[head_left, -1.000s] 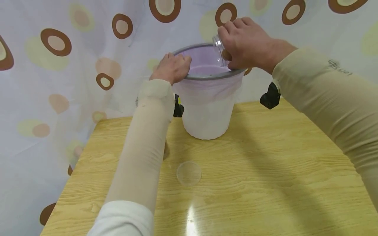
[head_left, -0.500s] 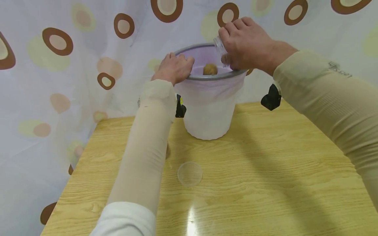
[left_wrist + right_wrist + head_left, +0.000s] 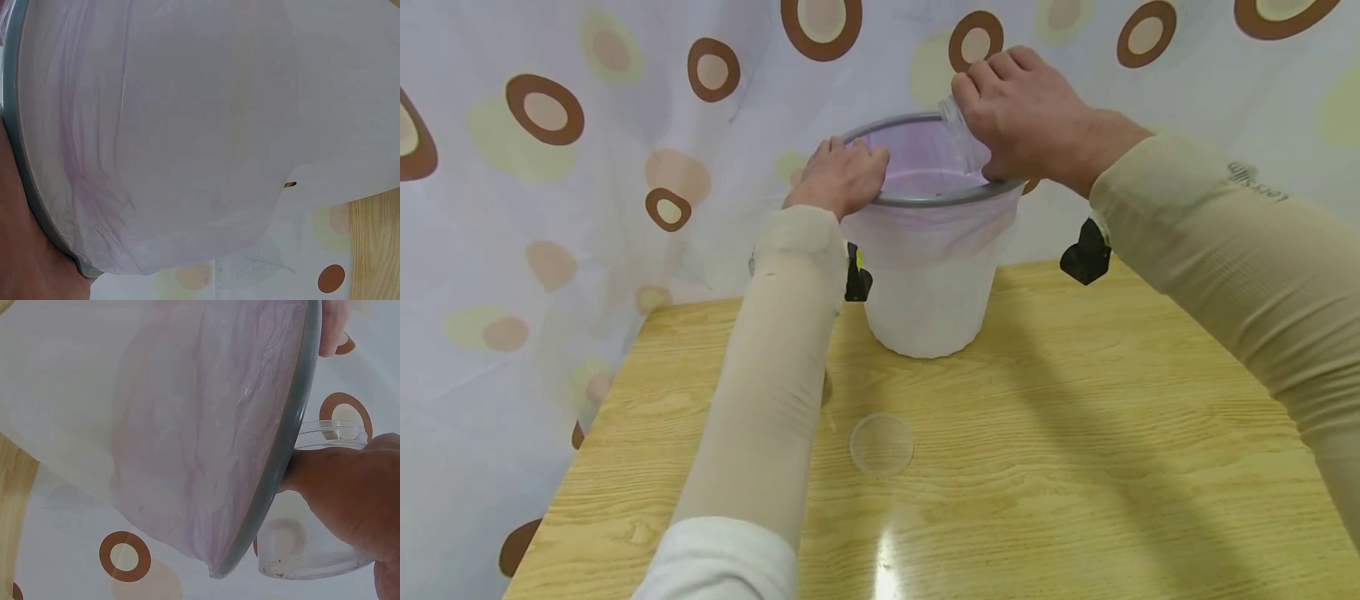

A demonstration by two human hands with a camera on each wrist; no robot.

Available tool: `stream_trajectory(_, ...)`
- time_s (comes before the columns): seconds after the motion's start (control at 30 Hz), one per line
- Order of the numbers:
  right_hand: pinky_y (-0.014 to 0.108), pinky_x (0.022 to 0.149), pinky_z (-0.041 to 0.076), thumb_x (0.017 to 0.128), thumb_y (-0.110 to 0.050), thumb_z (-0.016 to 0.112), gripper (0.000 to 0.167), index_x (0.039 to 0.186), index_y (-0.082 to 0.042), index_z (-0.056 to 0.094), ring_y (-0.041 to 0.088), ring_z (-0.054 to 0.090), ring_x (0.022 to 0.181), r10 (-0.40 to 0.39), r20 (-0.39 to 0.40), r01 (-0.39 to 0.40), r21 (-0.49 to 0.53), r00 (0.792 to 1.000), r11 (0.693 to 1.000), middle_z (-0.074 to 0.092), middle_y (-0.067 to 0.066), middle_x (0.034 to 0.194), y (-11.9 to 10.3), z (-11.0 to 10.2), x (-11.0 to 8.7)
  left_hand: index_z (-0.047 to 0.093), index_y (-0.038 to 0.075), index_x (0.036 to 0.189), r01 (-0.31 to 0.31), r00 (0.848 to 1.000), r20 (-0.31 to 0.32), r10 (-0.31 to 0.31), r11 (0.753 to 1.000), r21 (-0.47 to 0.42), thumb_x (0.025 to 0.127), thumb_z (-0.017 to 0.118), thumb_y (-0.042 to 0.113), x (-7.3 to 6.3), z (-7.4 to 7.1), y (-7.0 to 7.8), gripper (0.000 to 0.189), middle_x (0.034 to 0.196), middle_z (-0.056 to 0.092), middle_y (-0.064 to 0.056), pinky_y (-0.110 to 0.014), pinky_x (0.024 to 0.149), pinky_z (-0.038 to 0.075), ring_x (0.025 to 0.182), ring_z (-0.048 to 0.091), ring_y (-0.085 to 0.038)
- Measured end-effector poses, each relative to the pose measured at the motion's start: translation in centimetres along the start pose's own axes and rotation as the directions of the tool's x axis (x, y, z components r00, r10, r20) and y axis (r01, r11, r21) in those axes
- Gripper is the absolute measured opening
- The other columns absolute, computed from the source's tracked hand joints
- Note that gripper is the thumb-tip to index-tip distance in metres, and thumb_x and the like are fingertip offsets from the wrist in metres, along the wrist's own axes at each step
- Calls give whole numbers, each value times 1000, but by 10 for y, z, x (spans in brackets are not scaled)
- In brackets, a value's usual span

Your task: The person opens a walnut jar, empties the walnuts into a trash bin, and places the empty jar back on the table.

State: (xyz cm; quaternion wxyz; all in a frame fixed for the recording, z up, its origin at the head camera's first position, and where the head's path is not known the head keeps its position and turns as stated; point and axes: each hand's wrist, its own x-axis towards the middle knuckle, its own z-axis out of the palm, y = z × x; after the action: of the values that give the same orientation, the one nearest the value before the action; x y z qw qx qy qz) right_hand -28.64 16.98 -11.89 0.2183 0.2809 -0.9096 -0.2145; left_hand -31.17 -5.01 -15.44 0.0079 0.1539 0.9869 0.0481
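A white trash bin (image 3: 925, 292) stands on the table, lined with a thin purple bag (image 3: 917, 154) under a grey rim ring (image 3: 936, 198). My left hand (image 3: 842, 177) grips the rim on its left side, fingers curled over the edge. Over the right side of the opening, my right hand (image 3: 1026, 121) holds a clear plastic jar (image 3: 957, 137), tipped with its mouth toward the bin. In the right wrist view the jar (image 3: 300, 556) shows only small specks near its base, and my thumb (image 3: 325, 478) lies across it at the rim. The bin's bottom is hidden.
A clear round lid (image 3: 882, 445) lies flat on the wooden table (image 3: 1075, 467) in front of the bin. A brownish thing (image 3: 827, 388) is mostly hidden behind my left forearm. A patterned curtain (image 3: 587, 250) hangs right behind the table.
A round brown lump sat in the jar's mouth, then showed inside the bin's opening half a second ago; now it is out of sight. Both hands have stayed nearly in place.
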Motion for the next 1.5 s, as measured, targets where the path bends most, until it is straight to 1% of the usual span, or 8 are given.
stream_trajectory(0.5,58,112,27,76,-21,82,81,131,14,34,50,37,122,52,33,-53,35,998,998,42,34,130,1,-2,-2,17,5,158,63,998,20,-62,997,-44,103,1,40,-1,-2,1,67,164,16,-15,-37,125,8,149,18,-28)
stream_trajectory(0.73,58,114,26,75,-19,82,83,135,13,34,50,37,124,84,3,-84,71,996,994,43,35,130,5,-8,-7,17,5,158,49,999,19,-48,998,-27,104,1,39,-1,-2,0,66,165,16,-15,-39,125,9,148,19,-30)
stream_trajectory(0.8,59,115,26,75,-19,81,85,137,12,33,51,37,125,93,-7,-92,89,996,992,43,35,132,6,-10,-8,19,4,157,33,999,17,-33,999,1,104,1,38,-1,-2,0,65,165,17,-14,-40,125,9,149,19,-32)
stream_trajectory(0.87,59,116,25,74,-19,82,87,139,11,32,51,36,127,103,-19,-100,111,995,989,42,35,135,7,-11,-11,21,4,156,24,1000,16,-25,1000,19,104,2,37,-1,-3,-1,64,164,18,-14,-41,125,9,149,19,-34)
stream_trajectory(0.97,59,116,23,75,-20,81,88,141,10,31,51,34,128,119,-13,-116,146,993,982,41,34,137,8,-14,-15,20,5,157,33,999,15,-33,999,3,104,1,38,-2,-3,-1,65,165,18,-13,-41,125,9,149,18,-32)
stream_trajectory(1.1,59,116,22,75,-22,83,91,141,12,31,50,34,127,139,-13,-134,206,990,969,42,34,134,11,-17,-23,18,8,159,71,997,18,-70,996,-60,103,1,41,-3,-3,-1,67,165,15,-13,-38,125,9,148,18,-29)
stream_trajectory(1.27,59,117,22,76,-25,82,94,144,12,29,52,35,125,161,-6,-152,289,987,945,42,35,133,13,-17,-33,13,12,160,97,995,30,-95,992,-83,103,2,43,-3,-3,1,66,166,11,-12,-38,125,9,150,15,-27)
stream_trajectory(1.5,60,112,27,73,-24,83,90,138,14,34,50,40,120,160,-79,-125,335,984,934,46,35,126,12,-16,-50,12,10,160,79,996,32,-78,995,-63,103,1,43,-2,-3,2,66,167,8,-13,-39,126,7,153,9,-28)
